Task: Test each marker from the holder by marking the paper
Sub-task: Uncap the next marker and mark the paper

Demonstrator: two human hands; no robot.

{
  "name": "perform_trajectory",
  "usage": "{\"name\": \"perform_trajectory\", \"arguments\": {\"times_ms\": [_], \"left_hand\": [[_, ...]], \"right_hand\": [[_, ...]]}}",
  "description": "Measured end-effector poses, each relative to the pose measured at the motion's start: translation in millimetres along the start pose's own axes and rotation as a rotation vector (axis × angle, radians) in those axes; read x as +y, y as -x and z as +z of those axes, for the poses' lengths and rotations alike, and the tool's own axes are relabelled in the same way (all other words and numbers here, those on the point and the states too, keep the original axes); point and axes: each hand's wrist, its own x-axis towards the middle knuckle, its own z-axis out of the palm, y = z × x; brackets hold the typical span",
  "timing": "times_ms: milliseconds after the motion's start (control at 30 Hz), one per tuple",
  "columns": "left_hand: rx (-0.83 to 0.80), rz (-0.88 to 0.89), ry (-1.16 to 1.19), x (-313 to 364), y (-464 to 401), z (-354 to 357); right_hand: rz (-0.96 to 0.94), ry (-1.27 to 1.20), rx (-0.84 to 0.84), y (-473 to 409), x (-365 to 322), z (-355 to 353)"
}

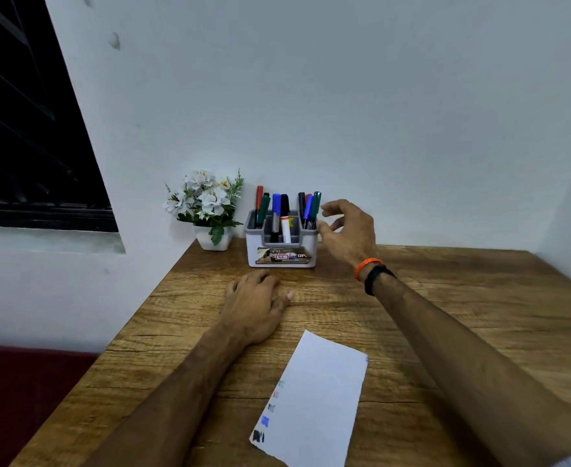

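While the left hand (255, 303) lies palm down on the brown wood-grain bench (445, 315), fingers relaxed and holding nothing, the right hand (346, 232) hangs in the air just beside the right end of the grey and white plastic marker holder (282, 242), its fingers and thumb loosely spread apart and gripping nothing. That holder stands at the back of the bench against the pale wall (344, 96), with capped markers upright in its compartments: a red and a green one on the left, a blue, a black and a white-bodied one in the middle, and a cluster of black, red, blue and green markers (309, 210) on the right, nearest the right fingertips. A white rectangular sheet of paper (317, 399) lies flat on the near part of the bench between the two forearms, with small coloured marks down its left edge. A small white pot of white artificial flowers (206, 207) stands just left of the holder, and an orange band and a black band (373, 273) circle the right wrist
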Motion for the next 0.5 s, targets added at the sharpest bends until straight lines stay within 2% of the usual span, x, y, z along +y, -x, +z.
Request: {"name": "perform_trajectory", "arguments": {"times_ms": [167, 367, 500], "left_hand": [[0.012, -0.007, -0.01, -1.0, 0.1, 1.1], [0.027, 0.001, -0.005, -2.6, -0.2, 3.1], [0.034, 0.003, -0.005, -2.5, 0.6, 3.5]], "right_hand": [[0.06, 0.027, 0.011, -10.6, -3.0, 8.9], [0.162, 0.219, -0.007, -21.8, -7.7, 21.3], [0.229, 0.239, -0.02, -23.2, -6.8, 27.6]]}}
